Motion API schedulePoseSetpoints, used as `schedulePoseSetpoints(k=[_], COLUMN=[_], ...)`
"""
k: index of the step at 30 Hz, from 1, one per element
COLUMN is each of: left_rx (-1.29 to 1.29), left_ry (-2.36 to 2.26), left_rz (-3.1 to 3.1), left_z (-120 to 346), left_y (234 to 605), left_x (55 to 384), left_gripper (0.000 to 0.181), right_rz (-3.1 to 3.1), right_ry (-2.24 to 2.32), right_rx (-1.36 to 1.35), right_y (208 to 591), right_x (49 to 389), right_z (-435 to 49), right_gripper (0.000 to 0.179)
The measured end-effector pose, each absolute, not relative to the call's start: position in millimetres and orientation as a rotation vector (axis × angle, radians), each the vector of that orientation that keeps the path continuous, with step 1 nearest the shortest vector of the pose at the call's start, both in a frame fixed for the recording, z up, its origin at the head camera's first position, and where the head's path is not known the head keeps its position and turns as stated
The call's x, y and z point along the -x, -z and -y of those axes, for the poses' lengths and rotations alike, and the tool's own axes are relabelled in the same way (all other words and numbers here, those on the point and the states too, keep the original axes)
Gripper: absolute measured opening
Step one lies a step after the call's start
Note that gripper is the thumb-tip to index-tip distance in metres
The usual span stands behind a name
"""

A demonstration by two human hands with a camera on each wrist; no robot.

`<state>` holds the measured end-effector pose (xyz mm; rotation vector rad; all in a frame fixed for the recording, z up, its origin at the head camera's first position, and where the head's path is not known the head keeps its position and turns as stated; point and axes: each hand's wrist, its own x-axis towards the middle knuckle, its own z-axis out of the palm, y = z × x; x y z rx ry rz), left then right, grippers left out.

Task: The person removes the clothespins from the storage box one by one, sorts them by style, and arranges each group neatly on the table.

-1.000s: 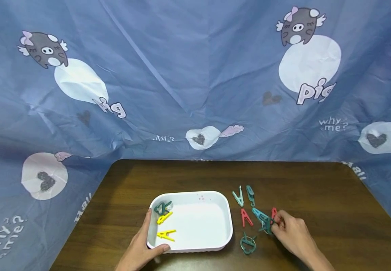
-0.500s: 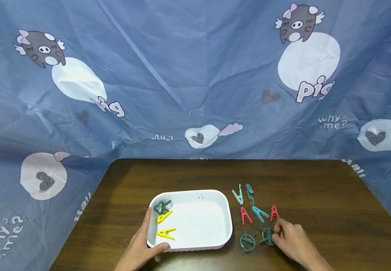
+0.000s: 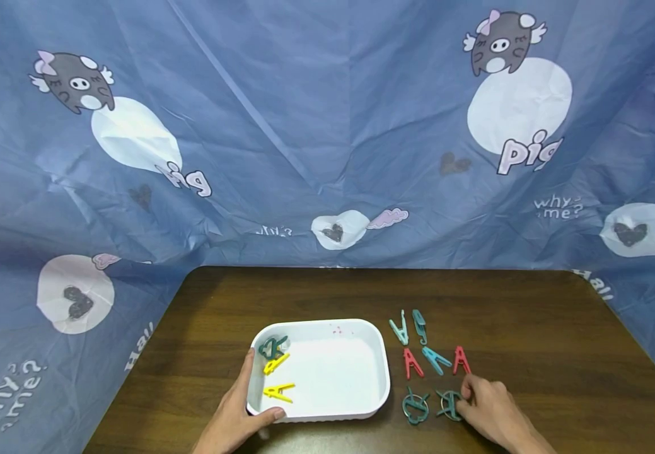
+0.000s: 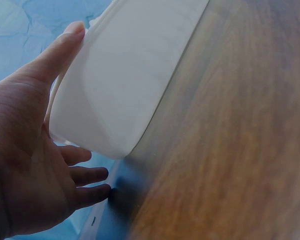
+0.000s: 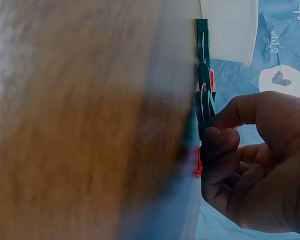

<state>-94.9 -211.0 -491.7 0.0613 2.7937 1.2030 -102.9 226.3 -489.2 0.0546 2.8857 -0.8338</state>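
Note:
A white tray (image 3: 335, 372) holds two yellow clothespins (image 3: 278, 392) and a dark green spring clip (image 3: 271, 347) at its left end. My left hand (image 3: 240, 403) spans the tray's front-left corner, thumb along the rim. In the left wrist view its other fingers (image 4: 92, 196) lie spread and fairly straight by the wall. On the right, my right hand (image 3: 493, 407) pinches a dark green spring clip (image 3: 448, 405) with a wire ring between thumb and forefinger. The right wrist view shows this clip (image 5: 205, 107) edge-on, close to the tabletop. A matching green clip (image 3: 415, 407) lies to its left.
Two red clothespins (image 3: 411, 364) and a blue clothespin (image 3: 435, 359) lie behind the green clips. Farther back are a mint clothespin (image 3: 399, 328) and a teal hooked clip (image 3: 420, 325). A blue printed cloth (image 3: 282, 157) hangs behind the brown table (image 3: 531, 315).
My right hand has moved the green clip toward the table's front, away from the blue clothespin it overlapped, and set it beside the other green clip. My left hand stays at the tray.

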Motion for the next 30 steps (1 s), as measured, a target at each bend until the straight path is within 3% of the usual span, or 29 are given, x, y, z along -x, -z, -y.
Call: schedulePoseSetpoints(k=[9, 16, 20, 30], left_rx=[-0.132, -0.159, -0.182, -0.207], left_ry=[-1.217, -1.205, -1.189, -1.192], left_rz=[-2.84, -2.863, -2.908, -2.925], left_z=[212, 212, 213, 213], left_y=[493, 493, 495, 495], left_x=[94, 93, 92, 93], left_gripper=[0.122, 0.122, 0.121, 0.12], right_rz=[-2.867, -3.011, -3.058, -3.033], right_ry=[0.855, 0.879, 0.937, 1.069], right_rx=[-0.043, 0.082, 0.136, 0.231], right_y=[488, 466, 452, 437], right_x=[106, 117, 125, 139], right_z=[-229, -224, -209, -153], right_gripper=[0.01, 0.008, 0.004, 0.014])
